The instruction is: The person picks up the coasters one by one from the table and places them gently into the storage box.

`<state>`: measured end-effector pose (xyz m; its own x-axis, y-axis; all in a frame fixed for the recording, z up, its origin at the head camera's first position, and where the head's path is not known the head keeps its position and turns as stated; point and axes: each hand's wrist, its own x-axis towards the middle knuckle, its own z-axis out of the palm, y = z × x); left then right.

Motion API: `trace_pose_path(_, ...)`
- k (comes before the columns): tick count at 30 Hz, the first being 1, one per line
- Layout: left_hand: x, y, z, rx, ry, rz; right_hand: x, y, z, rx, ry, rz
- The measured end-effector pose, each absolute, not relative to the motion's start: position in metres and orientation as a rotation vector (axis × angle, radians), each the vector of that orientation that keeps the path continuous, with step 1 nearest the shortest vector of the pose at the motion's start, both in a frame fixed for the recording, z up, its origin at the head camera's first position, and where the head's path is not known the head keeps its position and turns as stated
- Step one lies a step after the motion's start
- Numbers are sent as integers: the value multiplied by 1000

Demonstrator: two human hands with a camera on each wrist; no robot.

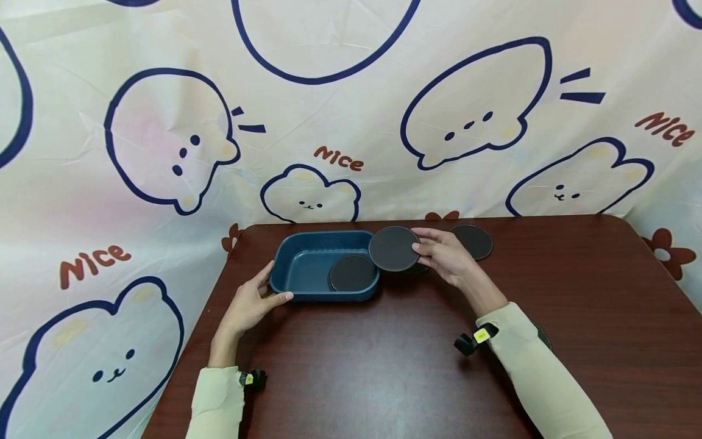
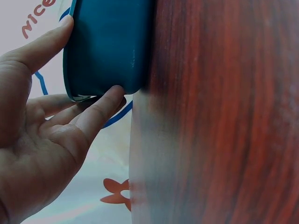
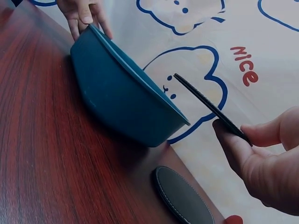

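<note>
My left hand [image 1: 249, 305] grips the left end of a blue rectangular bin [image 1: 323, 296], thumb at the front rim and fingers against the end wall, as the left wrist view also shows. In the bin's right part lies a round black coaster [image 1: 353, 273]. Between thumb and fingers, my right hand [image 1: 446, 259] pinches another round black coaster [image 1: 393, 249] by its right edge. This coaster is tilted above the table, overlapping the bin's right rim in the head view. The right wrist view shows it edge-on, with stitched coaster [image 3: 184, 196] on the table below.
Behind my right hand, a black coaster [image 1: 473, 241] lies near the table's back edge. A dark rounded edge [image 1: 543, 336] shows from under my right sleeve. A printed cloth [image 1: 384, 122] hangs behind the brown table [image 1: 362, 366].
</note>
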<state>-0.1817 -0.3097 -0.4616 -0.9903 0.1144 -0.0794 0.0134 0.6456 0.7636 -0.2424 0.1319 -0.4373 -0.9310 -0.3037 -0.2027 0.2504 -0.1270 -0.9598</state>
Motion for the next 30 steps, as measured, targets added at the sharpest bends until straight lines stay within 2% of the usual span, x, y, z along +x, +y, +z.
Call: trace_pose_path(30,-183,-311,-462,105,2735,1266,-247,96,-441,-58,1769,-2096)
